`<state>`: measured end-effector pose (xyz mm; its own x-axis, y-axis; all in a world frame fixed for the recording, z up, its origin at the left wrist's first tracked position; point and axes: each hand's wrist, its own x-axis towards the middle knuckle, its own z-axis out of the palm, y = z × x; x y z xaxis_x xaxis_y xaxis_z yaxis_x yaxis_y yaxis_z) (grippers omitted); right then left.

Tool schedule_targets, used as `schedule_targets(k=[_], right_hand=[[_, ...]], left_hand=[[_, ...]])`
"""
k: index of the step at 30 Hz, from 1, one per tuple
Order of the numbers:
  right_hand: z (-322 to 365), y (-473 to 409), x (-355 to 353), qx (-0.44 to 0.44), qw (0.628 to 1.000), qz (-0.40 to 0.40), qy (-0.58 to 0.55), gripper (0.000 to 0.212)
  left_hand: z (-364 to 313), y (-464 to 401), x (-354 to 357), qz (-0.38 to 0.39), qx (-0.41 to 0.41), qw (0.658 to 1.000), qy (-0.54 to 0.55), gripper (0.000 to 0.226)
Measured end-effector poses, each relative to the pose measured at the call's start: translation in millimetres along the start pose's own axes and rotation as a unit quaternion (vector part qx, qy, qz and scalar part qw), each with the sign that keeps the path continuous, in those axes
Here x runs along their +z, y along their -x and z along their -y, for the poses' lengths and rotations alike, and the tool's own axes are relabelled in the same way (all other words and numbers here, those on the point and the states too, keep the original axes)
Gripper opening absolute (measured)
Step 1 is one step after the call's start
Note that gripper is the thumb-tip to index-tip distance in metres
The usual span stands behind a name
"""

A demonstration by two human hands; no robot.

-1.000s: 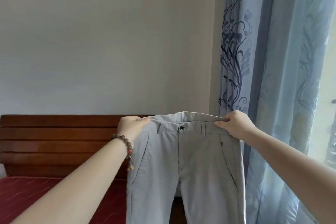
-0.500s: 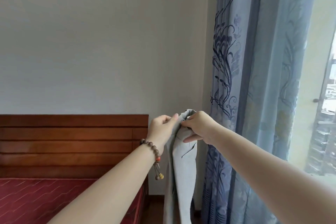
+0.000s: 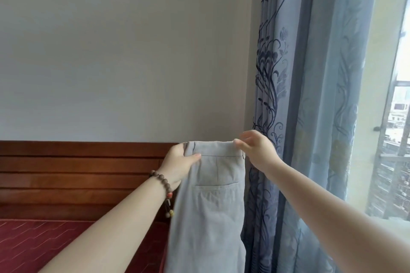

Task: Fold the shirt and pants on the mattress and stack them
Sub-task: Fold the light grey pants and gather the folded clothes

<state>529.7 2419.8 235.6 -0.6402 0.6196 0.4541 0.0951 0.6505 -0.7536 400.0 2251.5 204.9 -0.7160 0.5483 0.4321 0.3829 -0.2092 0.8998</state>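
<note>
Pants (image 3: 213,201) folded in half lengthwise, leg on leg (back pocket facing the camera), held up in the air above the right end of the red mattress (image 3: 44,246). Waistband gripped by left hand (image 3: 177,166), pinched by right hand (image 3: 255,150) with spare fingers spread. Probably early on: crosswise folds, shirt (not in view) and stacking left.

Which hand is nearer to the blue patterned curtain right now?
Right. The right hand pinches the grey pants' waistband corner right in front of the blue patterned curtain; the left hand grips the opposite corner, before the wooden headboard.
</note>
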Motion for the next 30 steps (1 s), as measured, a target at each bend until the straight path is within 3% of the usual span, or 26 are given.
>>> schedule_targets(k=[2, 4, 5, 8, 10, 12, 15, 18, 21, 25, 27, 30], right_hand=[[-22, -3, -9, 0.005, 1.0, -0.017, -0.015, 0.071], [-40, -3, -8, 0.067, 0.981, 0.097, -0.157, 0.096], [-45, -2, -4, 0.085, 0.961, 0.159, -0.21, 0.098], [-46, 2, 18, 0.068, 0.909, 0.268, -0.311, 0.064], [-34, 3, 35, 0.034, 0.887, 0.263, -0.377, 0.04], [-17, 3, 50, 0.008, 0.879, 0.233, -0.415, 0.028], [8, 4, 72, -0.035, 0.887, 0.198, -0.416, 0.021], [28, 9, 95, -0.061, 0.895, 0.187, -0.4, 0.016], [44, 6, 108, -0.081, 0.896, 0.186, -0.395, 0.016], [41, -2, 111, -0.065, 0.858, 0.302, -0.41, 0.048], [34, 0, 118, -0.054, 0.861, 0.339, -0.376, 0.046], [43, 2, 127, -0.053, 0.86, 0.314, -0.399, 0.033]], left_hand=[[-2, -2, -14, 0.018, -0.003, 0.999, 0.031, 0.029], [-5, -3, -26, 0.031, -0.007, 0.998, 0.055, 0.031], [-6, -4, -32, 0.036, -0.007, 0.997, 0.067, 0.032], [-12, -5, -50, 0.048, -0.004, 0.995, 0.086, 0.032], [-16, -3, -64, 0.038, 0.003, 0.995, 0.092, 0.029], [-19, 1, -81, 0.005, 0.015, 0.995, 0.097, 0.026], [-8, 17, -113, -0.057, 0.015, 0.993, 0.101, 0.027], [21, 46, -135, -0.051, -0.049, 0.993, 0.092, 0.041], [34, 58, -145, -0.122, -0.038, 0.987, 0.093, 0.031], [13, 56, -150, -0.213, 0.01, 0.972, 0.1, 0.016], [2, 61, -153, -0.233, 0.022, 0.969, 0.084, 0.014], [-20, 76, -165, -0.256, 0.039, 0.965, 0.034, 0.008]])
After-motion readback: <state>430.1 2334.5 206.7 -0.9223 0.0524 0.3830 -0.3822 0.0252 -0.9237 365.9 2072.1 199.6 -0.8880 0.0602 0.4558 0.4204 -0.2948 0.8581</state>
